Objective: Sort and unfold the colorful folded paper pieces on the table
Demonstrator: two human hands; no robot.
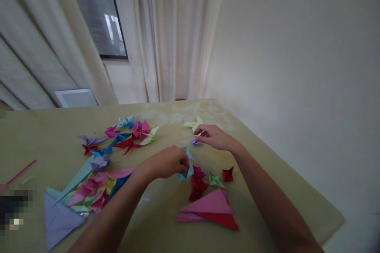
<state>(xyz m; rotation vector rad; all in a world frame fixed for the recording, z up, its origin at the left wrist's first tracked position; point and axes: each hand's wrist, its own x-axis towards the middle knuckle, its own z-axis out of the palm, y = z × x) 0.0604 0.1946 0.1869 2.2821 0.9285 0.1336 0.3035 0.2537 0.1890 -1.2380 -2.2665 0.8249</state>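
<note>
My left hand is closed, its fingers pinching a light blue folded-paper piece at the middle of the table. Another light blue point of paper rises just behind those fingers. To the right, my right hand hovers with thumb and fingers apart. Its thumb is at a small lavender folded-paper piece; whether they touch I cannot tell. A pale green paper piece lies just beyond the right fingers, partly hidden. Closer to me are dark red folded pieces, a green one and a red one.
Several colourful paper cranes form a cluster at the left. A pile of pink paper pieces and a lavender sheet lie nearer. Pink and red folded sheets rest in front. The table meets a wall at right.
</note>
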